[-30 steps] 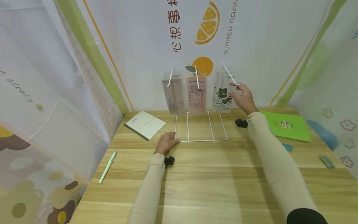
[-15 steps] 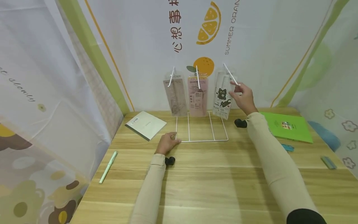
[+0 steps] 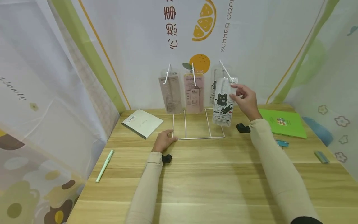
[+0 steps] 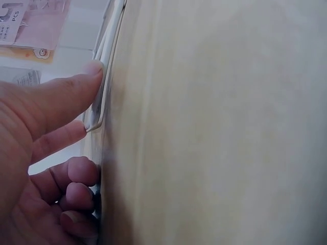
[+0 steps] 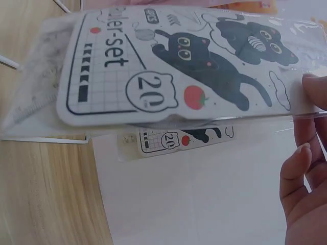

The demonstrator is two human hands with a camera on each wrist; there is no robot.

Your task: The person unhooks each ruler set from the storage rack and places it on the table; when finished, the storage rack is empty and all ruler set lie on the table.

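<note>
My left hand (image 3: 163, 141) pinches the front left corner of a white wire display rack (image 3: 201, 138); in the left wrist view the thumb (image 4: 76, 92) lies on the wire. My right hand (image 3: 246, 101) pinches a clear ruler set packet (image 3: 222, 107) by its upper right edge, at the front end of the right hook. Black cats show on its card. Behind it, a second ruler set packet (image 5: 168, 141) hangs farther back. Whether the held packet's hole is still around the hook cannot be told. A grey packet (image 3: 171, 95) and a pink packet (image 3: 194, 93) hang from the other hooks.
On the left lie a pale notebook (image 3: 142, 123) and a mint green pen (image 3: 104, 166). At right are a green book (image 3: 283, 123), a small blue item (image 3: 282, 143) and a grey-green block (image 3: 321, 157). A printed curtain (image 3: 134, 46) stands behind the rack.
My right hand has drawn the front ruler set packet forward along the right hook, away from the one behind, which now shows. My left hand has stayed on the rack's corner.
</note>
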